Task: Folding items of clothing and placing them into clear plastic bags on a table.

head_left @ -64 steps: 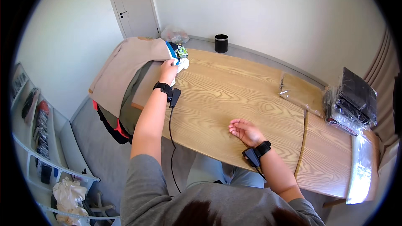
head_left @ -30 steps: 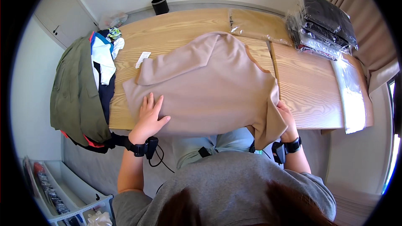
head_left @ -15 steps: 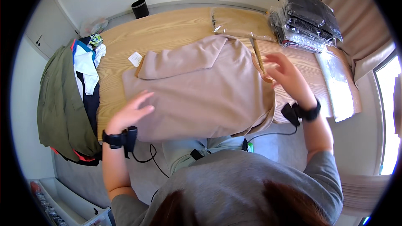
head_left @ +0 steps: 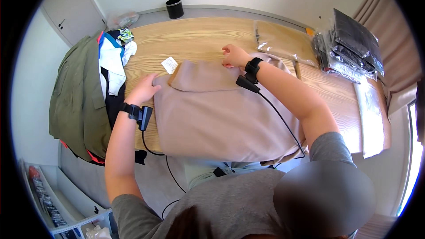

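A pinkish-beige long-sleeved top (head_left: 221, 119) lies spread on the wooden table in front of me, one sleeve folded across its far part. That sleeve ends in a tan cuff (head_left: 174, 77), and a white tag (head_left: 169, 65) lies beside it. My left hand (head_left: 145, 89) is at the top's far left corner, thumb and fingers apart. Over the folded sleeve's far edge is my right hand (head_left: 235, 56), its fingers curled in; whether fabric is between them is hidden. My right forearm covers the neck end of the top.
Clothes, including an olive garment (head_left: 77, 93), hang over the table's left end. Bagged dark garments (head_left: 356, 40) are stacked at far right, near a bagged tan garment (head_left: 283, 40) and clear plastic bags (head_left: 371, 115). Cables trail from both wrist straps. A black bin (head_left: 175, 8) stands behind the table.
My right hand has swung left from the neck opening to the folded sleeve, its fingers curling. My left hand has moved farther away to the top's corner. The view has shifted.
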Demonstrator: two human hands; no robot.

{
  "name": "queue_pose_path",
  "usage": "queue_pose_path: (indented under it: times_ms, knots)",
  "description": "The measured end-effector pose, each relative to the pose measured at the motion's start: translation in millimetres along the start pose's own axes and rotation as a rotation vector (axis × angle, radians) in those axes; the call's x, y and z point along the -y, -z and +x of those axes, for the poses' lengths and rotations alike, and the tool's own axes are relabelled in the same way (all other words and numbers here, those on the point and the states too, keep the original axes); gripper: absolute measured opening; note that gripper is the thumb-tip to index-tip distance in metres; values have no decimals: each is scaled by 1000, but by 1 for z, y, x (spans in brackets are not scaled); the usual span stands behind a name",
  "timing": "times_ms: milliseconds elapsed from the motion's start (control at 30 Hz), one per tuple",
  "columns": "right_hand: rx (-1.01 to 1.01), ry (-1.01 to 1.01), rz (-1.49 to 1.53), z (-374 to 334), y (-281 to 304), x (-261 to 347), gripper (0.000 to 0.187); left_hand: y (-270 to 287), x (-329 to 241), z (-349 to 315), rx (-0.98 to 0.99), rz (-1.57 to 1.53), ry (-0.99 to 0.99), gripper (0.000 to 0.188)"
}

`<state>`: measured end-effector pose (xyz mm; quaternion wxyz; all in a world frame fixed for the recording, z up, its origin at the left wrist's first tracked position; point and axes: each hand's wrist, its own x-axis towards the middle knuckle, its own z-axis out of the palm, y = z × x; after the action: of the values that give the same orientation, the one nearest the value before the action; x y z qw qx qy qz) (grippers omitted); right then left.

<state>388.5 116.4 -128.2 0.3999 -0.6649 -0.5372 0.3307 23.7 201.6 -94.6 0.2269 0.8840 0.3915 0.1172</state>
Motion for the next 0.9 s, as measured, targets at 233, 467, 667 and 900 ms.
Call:
queue_pose_path:
  times_ms: [233,467,667,900]
  knots:
    - [405,-163,-216,13,8,38,20,-4,25,4,46,-129,94,24]
    - [-539,127,-104,72,124,13,18,-7,31,44,10,-105,118,18]
    - [-471,-27,-3,32,123,56,47,-5,66,44,-165,47,211,22]
    - [-84,19,46,-104,151,78,38,30,3,-16,-274,-22,21,32]
